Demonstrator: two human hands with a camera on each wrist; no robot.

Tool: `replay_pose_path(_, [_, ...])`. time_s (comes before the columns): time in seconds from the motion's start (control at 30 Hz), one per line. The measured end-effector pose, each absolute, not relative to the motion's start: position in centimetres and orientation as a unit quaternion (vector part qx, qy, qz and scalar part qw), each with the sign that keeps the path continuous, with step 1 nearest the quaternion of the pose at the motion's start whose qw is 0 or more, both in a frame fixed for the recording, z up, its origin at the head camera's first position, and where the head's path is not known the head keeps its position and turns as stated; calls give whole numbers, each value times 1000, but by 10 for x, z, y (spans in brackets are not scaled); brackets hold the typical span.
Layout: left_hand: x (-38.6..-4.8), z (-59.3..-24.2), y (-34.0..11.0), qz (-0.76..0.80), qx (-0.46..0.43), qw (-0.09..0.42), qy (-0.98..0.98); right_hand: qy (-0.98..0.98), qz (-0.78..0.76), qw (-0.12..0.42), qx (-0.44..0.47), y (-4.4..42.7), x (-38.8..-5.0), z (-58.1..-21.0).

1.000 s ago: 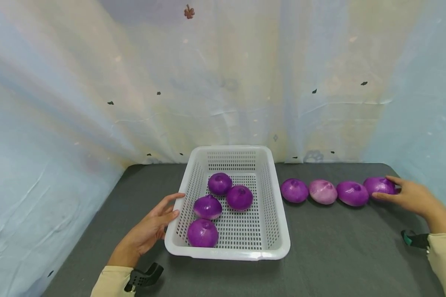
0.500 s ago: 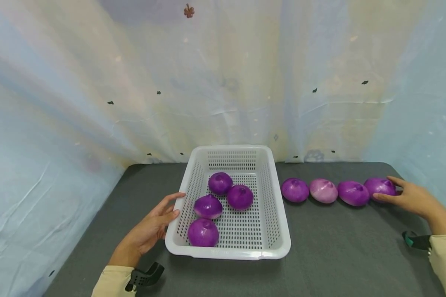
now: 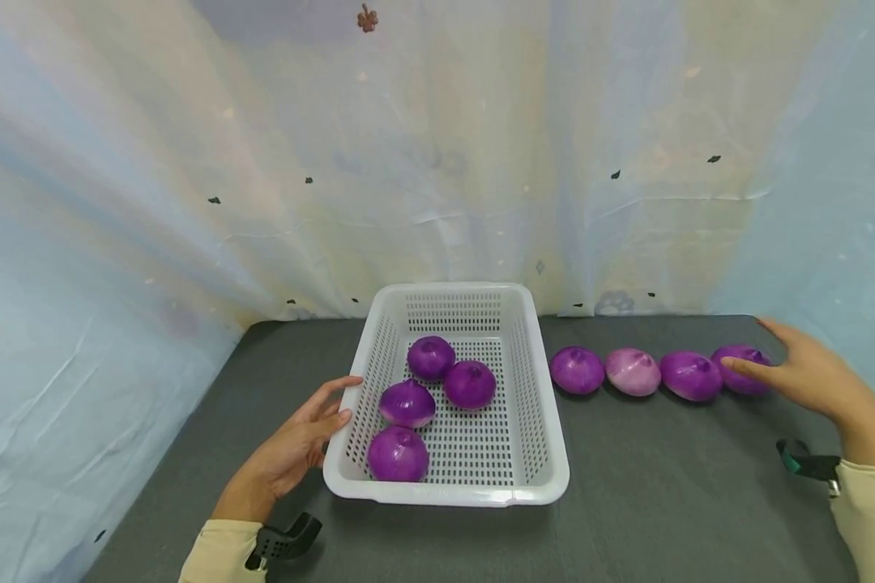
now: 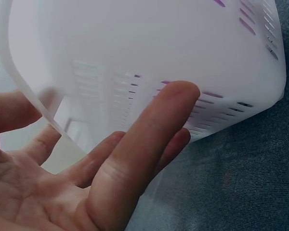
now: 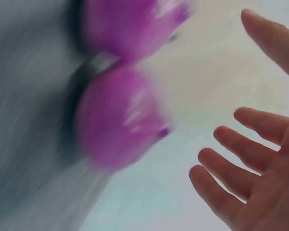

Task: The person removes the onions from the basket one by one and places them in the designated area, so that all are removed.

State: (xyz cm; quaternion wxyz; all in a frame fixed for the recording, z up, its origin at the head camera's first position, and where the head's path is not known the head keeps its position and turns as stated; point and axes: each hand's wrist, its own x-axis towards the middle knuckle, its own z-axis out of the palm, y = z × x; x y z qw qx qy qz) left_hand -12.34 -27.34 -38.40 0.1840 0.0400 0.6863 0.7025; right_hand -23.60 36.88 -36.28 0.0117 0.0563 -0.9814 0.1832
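Left hand (image 3: 295, 445) grips the left rim of a white perforated plastic basket (image 3: 452, 491), seemingly to steady it. Inside, four round purple onions (image 3: 470, 385) bunch toward that side. Four more onions (image 3: 689, 375) line the dark grey, cloth-textured bench (image 3: 627, 502) right of the basket, probably spaced for easy reach: three deep purple, one paler pinkish, all glossy with nubbed tips. Right hand (image 3: 809, 372) is beside the end onion (image 3: 744, 385), fingers spread, grasping nothing; from here I can't tell about contact. Basket walls look slotted, slightly translucent.
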Motion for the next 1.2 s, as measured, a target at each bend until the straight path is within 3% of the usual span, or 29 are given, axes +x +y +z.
replay_pose_path(0.4, [-125,-387,-273,705,61,185,682,-958,238,37,157,268,-203,-303])
replay_pose_path(0.7, [-126,-390,-275,709,66,187,677,-929,285,27,234,207,-190,-294])
replay_pose_path(1.2, [-124,-387,-277,705,63,188,681,-914,295,22,276,158,-186,-306])
